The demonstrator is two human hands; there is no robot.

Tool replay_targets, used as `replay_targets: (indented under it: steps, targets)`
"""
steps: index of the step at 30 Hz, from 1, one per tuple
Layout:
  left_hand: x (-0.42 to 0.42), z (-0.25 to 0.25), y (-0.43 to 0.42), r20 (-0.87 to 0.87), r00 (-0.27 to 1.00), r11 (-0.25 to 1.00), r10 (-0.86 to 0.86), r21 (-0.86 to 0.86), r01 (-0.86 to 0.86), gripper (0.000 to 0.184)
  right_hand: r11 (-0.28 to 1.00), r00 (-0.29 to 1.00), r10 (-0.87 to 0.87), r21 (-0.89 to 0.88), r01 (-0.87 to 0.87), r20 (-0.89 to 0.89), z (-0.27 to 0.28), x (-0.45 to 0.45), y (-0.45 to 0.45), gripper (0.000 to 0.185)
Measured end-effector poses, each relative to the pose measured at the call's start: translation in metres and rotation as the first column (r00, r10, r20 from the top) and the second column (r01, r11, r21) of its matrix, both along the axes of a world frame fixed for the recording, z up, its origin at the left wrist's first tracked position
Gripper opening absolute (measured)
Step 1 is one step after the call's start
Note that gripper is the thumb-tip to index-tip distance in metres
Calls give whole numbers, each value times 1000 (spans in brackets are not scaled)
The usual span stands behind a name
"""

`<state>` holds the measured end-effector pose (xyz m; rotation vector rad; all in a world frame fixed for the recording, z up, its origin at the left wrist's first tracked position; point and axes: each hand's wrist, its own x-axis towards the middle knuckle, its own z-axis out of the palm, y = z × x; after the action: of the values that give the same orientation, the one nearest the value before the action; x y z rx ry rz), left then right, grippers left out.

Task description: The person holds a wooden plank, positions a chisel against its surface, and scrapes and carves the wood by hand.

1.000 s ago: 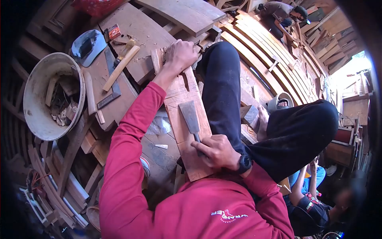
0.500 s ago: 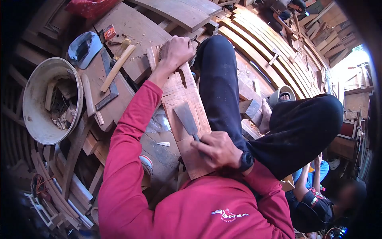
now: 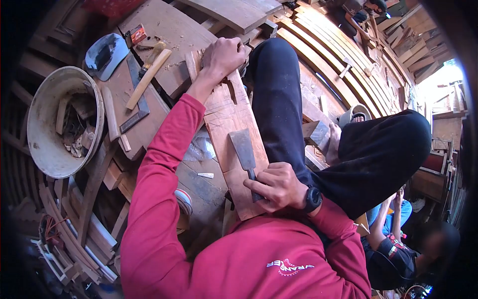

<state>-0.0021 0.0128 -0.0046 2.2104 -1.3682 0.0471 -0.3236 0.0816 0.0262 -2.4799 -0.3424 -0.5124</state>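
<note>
My right hand (image 3: pixel 280 185), a watch on its wrist, is closed around the dark handle of a wide flat chisel (image 3: pixel 242 148). The blade flares toward its far end and lies over the face of a pale wooden plank (image 3: pixel 224 119). That plank slants along my lap beside my leg and has a slot cut near its far end. My left hand (image 3: pixel 225 57) is closed over this far end; its fingertips are partly hidden. To the left lie a wooden-handled tool (image 3: pixel 148 79) and a metal square (image 3: pixel 135 119) on a board.
A bucket (image 3: pixel 37 144) with scraps stands at left, near a blue-white cap (image 3: pixel 106 56). A small red box (image 3: pixel 138 34) lies on a board. Long stacked planks (image 3: pixel 328 60) and a hammer (image 3: pixel 345 67) are at upper right. One person (image 3: pixel 393 254) sits lower right, another works (image 3: pixel 356 17) at top right.
The chisel blade has shifted slightly right over the plank and shows sharply now, where it was blurred. My right hand moved a little right with it. My left hand stays on the plank's far end.
</note>
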Motion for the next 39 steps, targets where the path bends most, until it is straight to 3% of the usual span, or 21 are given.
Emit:
replay_targets:
  steps: [2,5,7,9,13,17,21,25,29,32,36,39]
  targets:
    - [-2,1,-1,-7,1000,1000,5,5,-5,24,998,1000,-10,63,12,-26,-8,7,0,49]
    - [1,2,-4,-8,1000,1000,0,18,0,23,998,997,-69,-6,69,-39,-22,1,-2,49]
    - [2,-3,-2,64,998,999,-20,-44,22,23,999,999,-22,49,24,-31,-3,-2,-3,49]
    - [1,-3,0,15,1000,1000,-5,-3,5,23,993,999,21,115,-17,-33,-2,-1,1,50]
    - [1,-1,-4,18,1000,1000,-3,14,2,24,993,994,-109,42,110,-22,-20,9,-4,48]
    - [6,-9,-3,27,1000,1000,-16,-12,17,24,988,998,21,157,-12,-56,-4,0,1,51]
    - [3,-4,-2,4,1000,1000,-28,-5,28,24,982,990,-136,126,141,-42,-29,7,-1,46]
    - [5,-9,-4,38,999,1000,-17,-3,17,23,986,996,7,165,8,-91,-8,1,-3,51]
    - [3,-5,-5,37,998,999,-42,7,41,24,980,984,-164,104,170,-64,-21,5,-2,44]
    - [6,-11,-6,37,999,999,-31,-10,31,24,979,992,38,201,-12,-123,8,-3,-4,46]
    - [0,-5,-4,56,998,999,-7,32,5,25,979,987,-142,138,152,-78,-16,13,3,42]
    - [4,-5,-3,50,999,1000,-13,4,13,25,989,989,-20,141,41,-149,-3,-4,-3,45]
